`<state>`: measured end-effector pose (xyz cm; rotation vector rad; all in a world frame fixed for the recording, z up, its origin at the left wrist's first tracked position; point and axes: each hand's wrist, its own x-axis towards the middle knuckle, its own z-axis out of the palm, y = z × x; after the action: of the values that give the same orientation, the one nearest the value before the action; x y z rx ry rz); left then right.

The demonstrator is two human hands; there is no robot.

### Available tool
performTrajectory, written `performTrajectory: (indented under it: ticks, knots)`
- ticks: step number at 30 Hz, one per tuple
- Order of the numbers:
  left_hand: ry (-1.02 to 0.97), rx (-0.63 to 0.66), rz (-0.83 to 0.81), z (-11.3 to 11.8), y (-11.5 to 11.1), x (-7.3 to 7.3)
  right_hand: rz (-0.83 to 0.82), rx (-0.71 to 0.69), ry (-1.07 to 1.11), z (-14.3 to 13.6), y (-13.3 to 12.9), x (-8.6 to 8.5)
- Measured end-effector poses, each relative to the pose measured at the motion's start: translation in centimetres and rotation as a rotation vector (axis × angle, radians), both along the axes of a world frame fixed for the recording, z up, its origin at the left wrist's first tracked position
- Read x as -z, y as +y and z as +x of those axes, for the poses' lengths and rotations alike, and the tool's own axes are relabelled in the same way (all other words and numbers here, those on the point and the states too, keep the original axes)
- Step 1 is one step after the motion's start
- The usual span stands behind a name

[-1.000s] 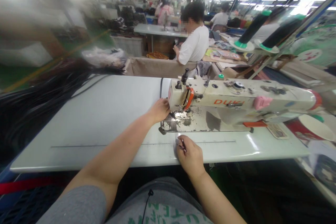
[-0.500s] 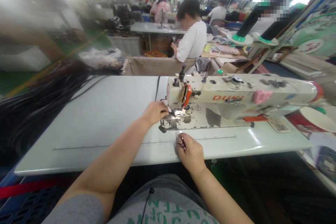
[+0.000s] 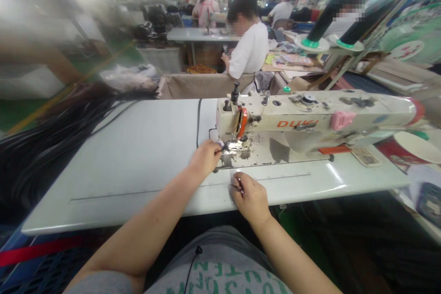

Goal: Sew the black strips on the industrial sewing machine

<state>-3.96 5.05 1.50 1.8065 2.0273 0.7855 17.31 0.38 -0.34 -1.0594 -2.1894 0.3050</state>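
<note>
My left hand (image 3: 207, 154) is closed in a pinch at the needle end of the sewing machine (image 3: 324, 121). Between its fingertips is the end of a black strip (image 3: 225, 146), right by the presser foot. A length of black cord (image 3: 198, 124) runs from behind this hand to the table's far edge; whether it joins the pinched end is hidden. Just in front of the machine bed, my right hand (image 3: 251, 195) is curled around a small dark pointed tool (image 3: 235, 187). Its tip points left, and most of it is covered by the fingers.
A large bundle of black cords (image 3: 37, 156) hangs over the left side of the white table (image 3: 138, 147). Two black thread cones (image 3: 322, 23) stand behind the machine. Beyond a beige fabric bin (image 3: 203, 85), a person in a white shirt (image 3: 250, 50) is at work.
My left hand has come slightly nearer to me, and the black end by the presser foot shows more. The cord behind it has shifted left. My right hand stays almost still.
</note>
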Motion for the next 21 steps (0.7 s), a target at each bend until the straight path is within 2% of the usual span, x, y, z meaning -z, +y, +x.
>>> performTrajectory:
  ticks: [5,10,13,19,21]
  knots:
    - [0.006,-0.085,-0.069,2.9,-1.4,-0.5,-0.045,0.006,0.042,0.0,0.0,0.0]
    - [0.025,-0.1,-0.185,4.8,-1.8,-1.9,-0.089,0.012,0.073,0.1,0.0,-0.4]
    - [0.064,-0.075,-0.228,5.1,-1.9,-2.3,-0.13,0.008,0.116,0.2,0.0,-0.6]
    - [0.174,0.047,-0.172,4.7,-2.9,-1.4,-0.322,-0.064,0.277,1.0,-0.1,-1.6]
    - [0.202,0.09,-0.17,4.7,-3.6,-1.5,-0.396,-0.076,0.326,1.5,-0.2,-2.1]
